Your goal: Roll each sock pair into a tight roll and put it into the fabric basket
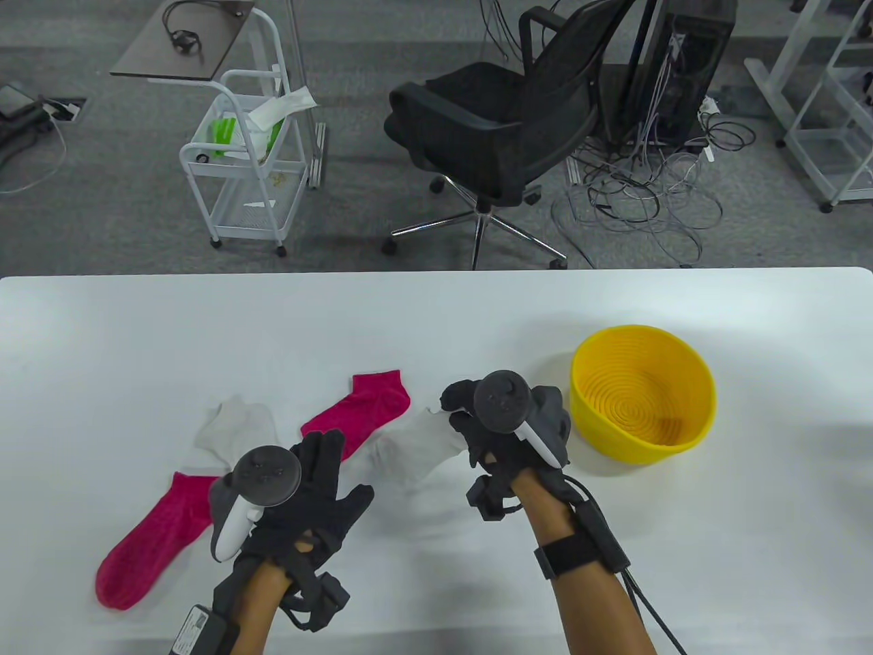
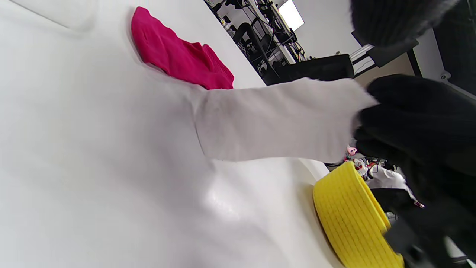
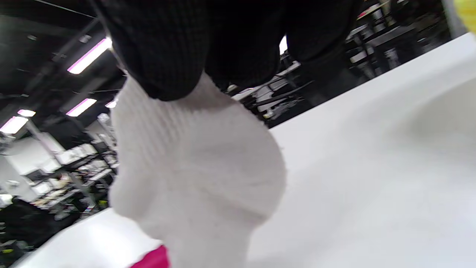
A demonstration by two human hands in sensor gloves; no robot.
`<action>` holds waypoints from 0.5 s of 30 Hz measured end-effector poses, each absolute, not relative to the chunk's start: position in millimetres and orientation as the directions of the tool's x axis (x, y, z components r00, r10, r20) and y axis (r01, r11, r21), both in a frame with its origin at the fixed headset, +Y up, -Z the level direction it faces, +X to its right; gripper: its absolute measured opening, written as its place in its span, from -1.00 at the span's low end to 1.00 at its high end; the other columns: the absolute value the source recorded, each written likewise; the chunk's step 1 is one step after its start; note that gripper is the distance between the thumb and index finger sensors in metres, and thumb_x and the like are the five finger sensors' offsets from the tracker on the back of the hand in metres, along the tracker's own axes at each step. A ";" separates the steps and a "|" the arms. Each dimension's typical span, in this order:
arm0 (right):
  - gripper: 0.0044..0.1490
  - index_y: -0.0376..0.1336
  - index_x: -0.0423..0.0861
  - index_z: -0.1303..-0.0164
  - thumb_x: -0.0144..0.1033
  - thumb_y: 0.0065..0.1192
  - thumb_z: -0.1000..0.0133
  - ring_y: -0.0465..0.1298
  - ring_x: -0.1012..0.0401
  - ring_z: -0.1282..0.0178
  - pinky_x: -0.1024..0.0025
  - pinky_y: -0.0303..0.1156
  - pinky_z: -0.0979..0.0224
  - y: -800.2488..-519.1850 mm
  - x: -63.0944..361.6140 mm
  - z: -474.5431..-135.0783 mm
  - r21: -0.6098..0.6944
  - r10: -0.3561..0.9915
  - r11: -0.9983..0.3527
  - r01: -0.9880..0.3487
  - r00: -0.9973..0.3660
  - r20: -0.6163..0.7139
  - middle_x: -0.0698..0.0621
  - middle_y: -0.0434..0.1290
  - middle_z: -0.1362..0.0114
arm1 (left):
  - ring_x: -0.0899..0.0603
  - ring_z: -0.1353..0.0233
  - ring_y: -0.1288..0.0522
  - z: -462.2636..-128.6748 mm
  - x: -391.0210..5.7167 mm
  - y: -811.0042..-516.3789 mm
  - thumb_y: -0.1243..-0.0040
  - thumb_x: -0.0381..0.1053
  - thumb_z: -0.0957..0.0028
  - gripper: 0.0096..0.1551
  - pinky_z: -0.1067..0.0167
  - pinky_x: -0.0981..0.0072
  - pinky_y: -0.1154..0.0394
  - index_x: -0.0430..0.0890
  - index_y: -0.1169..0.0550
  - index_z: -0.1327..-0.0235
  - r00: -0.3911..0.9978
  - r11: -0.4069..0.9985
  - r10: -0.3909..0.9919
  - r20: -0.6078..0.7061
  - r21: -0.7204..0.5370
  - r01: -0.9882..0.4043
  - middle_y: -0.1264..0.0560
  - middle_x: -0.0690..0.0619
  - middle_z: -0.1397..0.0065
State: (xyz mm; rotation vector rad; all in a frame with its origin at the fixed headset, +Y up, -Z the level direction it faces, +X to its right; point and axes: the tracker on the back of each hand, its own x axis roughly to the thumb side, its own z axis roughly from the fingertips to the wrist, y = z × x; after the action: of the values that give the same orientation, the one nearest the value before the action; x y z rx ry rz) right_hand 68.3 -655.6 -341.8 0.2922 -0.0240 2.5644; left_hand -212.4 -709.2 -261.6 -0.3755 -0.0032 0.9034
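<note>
We can't make out any readable text here. The only candidate is a white label (image 1: 196, 622) on the small box strapped to the left forearm, and its print is way too small and blurry to read.

Open white table (image 1: 682, 546) lies along the near edge between the two forearms and to the right of the right hand (image 1: 501, 426), which pinches one end of a white sock (image 1: 409, 450). The yellow basket (image 1: 641, 402) stands just beside that hand, its mouth unobstructed from above. On the left, two pink socks (image 1: 146, 539) (image 1: 361, 409) and a second white sock (image 1: 235, 430) crowd the surface around the left hand (image 1: 303, 491). The far strip of table is open across its width.
</note>
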 end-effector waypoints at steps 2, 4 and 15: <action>-0.45 0.34 0.29 -0.06 -0.23 0.52 0.11 0.54 0.21 -0.31 -0.03 0.37 -0.48 -640.9 67.2 -327.9 0.065 0.550 -0.829 -0.556 -0.788 0.274 0.22 0.54 -0.29 | -0.13 -0.64 0.46 -261.9 -215.8 -708.3 -0.05 0.43 0.15 0.03 -0.43 -0.20 0.44 0.33 0.21 -0.41 0.611 0.548 0.775 -0.161 -0.308 -0.778 0.39 0.18 -0.61; -0.45 0.34 0.29 -0.06 -0.23 0.53 0.12 0.53 0.21 -0.32 -0.03 0.36 -0.49 -628.0 66.6 -314.0 0.077 0.561 -0.817 -0.571 -0.758 0.332 0.22 0.53 -0.29 | -0.13 -0.64 0.46 -262.3 -219.9 -707.2 -0.05 0.43 0.15 0.03 -0.43 -0.20 0.44 0.33 0.21 -0.41 0.592 0.533 0.788 -0.169 -0.292 -0.794 0.39 0.18 -0.61; -0.46 0.37 0.26 -0.10 -0.21 0.52 0.10 0.54 0.19 -0.29 -0.06 0.36 -0.49 -607.4 54.3 -271.0 0.433 0.670 -0.741 -0.512 -0.609 0.425 0.18 0.55 -0.29 | -0.13 -0.64 0.46 -266.0 -232.5 -711.7 -0.05 0.43 0.15 0.02 -0.43 -0.20 0.44 0.32 0.20 -0.41 0.556 0.501 0.803 -0.216 -0.263 -0.824 0.38 0.18 -0.62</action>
State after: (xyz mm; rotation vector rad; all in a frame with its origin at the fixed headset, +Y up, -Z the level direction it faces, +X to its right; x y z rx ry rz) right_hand 54.3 -607.4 -271.0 0.7592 0.3530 2.3154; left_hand -232.5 -711.7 -266.0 -0.3555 0.0678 0.9842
